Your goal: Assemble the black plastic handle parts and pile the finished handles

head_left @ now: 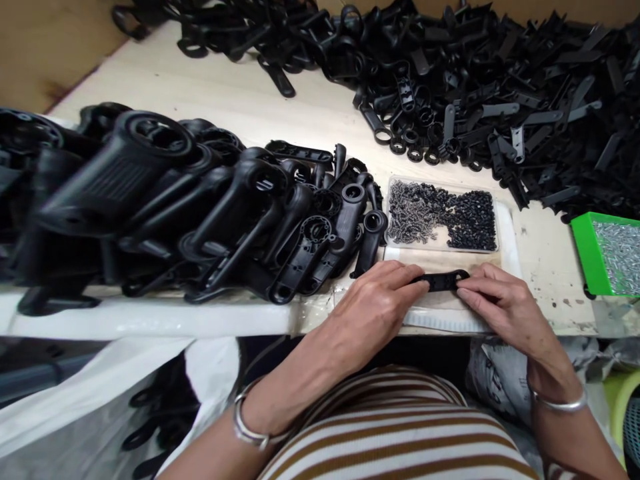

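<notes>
Between my two hands lies a black plastic arm part point(440, 281), long and narrow with rounded ends, low over the work surface. My left hand point(383, 297) grips its left end, with the fingers covering that tip. The right end is pinched by the fingers of my right hand point(500, 300). Whether a small piece sits under those right fingertips I cannot tell. Just beyond the hands, a clear shallow tray point(443, 247) holds small springs point(413, 213) on its left and small black pieces point(473, 217) on its right.
Black plastic arms point(210, 200) are heaped on the left along the table edge. A larger pile of black parts point(475, 87) spreads across the back right. At the right stands a green bin point(583, 257) of small metal pins or screws point(620, 253). A white bag point(215, 373) hangs below.
</notes>
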Demonstrator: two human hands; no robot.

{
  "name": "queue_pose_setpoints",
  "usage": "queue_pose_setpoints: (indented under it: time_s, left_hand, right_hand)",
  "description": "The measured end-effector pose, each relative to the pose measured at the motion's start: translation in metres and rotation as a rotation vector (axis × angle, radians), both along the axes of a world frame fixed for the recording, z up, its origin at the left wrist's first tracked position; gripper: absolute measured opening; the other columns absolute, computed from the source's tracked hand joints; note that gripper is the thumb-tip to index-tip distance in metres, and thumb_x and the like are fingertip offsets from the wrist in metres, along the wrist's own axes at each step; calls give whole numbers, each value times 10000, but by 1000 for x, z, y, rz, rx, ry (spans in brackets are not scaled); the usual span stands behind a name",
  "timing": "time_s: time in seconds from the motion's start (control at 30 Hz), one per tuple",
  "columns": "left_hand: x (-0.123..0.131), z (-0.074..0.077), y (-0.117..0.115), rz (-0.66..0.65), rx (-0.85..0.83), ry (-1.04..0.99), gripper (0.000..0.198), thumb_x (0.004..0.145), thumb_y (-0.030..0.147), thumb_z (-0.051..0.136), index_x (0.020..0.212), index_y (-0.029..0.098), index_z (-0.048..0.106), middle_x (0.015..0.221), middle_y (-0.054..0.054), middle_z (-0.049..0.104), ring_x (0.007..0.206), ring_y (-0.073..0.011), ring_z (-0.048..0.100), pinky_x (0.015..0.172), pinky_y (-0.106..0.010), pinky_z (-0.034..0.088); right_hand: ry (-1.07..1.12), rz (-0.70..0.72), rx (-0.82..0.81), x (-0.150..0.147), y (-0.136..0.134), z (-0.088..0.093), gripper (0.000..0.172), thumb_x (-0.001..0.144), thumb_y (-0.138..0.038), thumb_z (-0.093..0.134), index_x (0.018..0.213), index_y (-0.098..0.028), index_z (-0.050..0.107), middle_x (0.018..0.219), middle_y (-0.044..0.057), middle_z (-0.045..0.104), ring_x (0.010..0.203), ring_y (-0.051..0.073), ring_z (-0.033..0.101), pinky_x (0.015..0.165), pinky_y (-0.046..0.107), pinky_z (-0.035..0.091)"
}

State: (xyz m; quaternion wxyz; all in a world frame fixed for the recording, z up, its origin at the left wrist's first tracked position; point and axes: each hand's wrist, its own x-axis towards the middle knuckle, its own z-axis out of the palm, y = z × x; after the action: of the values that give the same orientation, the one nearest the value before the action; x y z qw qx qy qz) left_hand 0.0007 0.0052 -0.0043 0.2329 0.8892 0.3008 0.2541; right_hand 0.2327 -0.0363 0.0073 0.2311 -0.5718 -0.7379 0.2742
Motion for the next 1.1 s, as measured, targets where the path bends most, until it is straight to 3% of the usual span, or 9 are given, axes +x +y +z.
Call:
queue_pose_setpoints:
  time_s: [0.43,0.57,0.83,1.1]
  left_hand:
    - [0,-3,1,14,16,-36,276,901,30,428,976,153,663,1051,-98,717,864,-168,661,780,-291,557]
    - [1,-3,0,16,30,-57,273,898,20,425,976,137,659,1043,-107,717,888,-172,666,800,-292,566]
    - [0,-5,-1,20,124,-21,307,925,48,378,986,136,666,1072,-110,723,985,-199,678,911,-341,568]
    - [1,-7,-1,17,106,-47,291,928,56,392,998,122,666,1080,-124,719,1001,-219,675,920,-357,565]
  right_hand:
    - [58,83,-32,14,8,-1,176,924,-223,580,990,-208,742,849,41,620,780,150,599,675,277,513]
    - [51,19,-11,7,5,-3,153,922,-212,584,923,-194,736,843,45,632,800,157,612,707,287,512]
    - [31,-237,63,-18,-12,-10,149,918,-204,574,836,-200,698,808,29,618,790,159,604,729,288,495]
    - [23,-227,41,-17,-12,-8,146,925,-223,570,879,-194,706,805,27,619,785,151,607,717,266,490]
